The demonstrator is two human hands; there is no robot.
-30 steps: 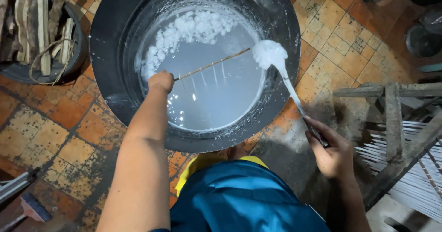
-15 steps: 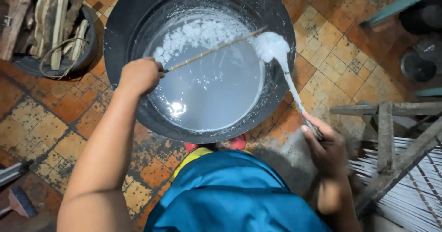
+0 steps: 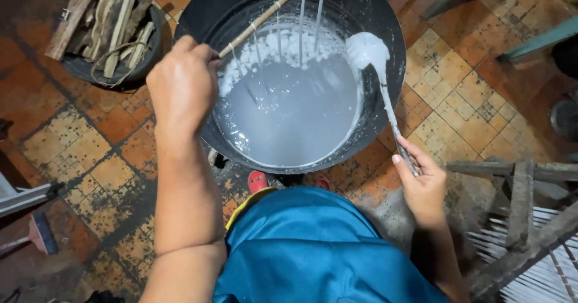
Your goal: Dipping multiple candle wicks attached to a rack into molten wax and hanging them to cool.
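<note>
lifting the thin stick in the closed left hand, white strands dripping over the black basin on the tiled floor; right hand fingers grip the coated ladle. keep the stick level so drips land inside.

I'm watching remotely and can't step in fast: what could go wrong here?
The strands hanging from the stick in the left hand drip white liquid; tilting could tangle them. The coated ladle in the right hand may spill over the basin rim onto the tiled floor.
</note>
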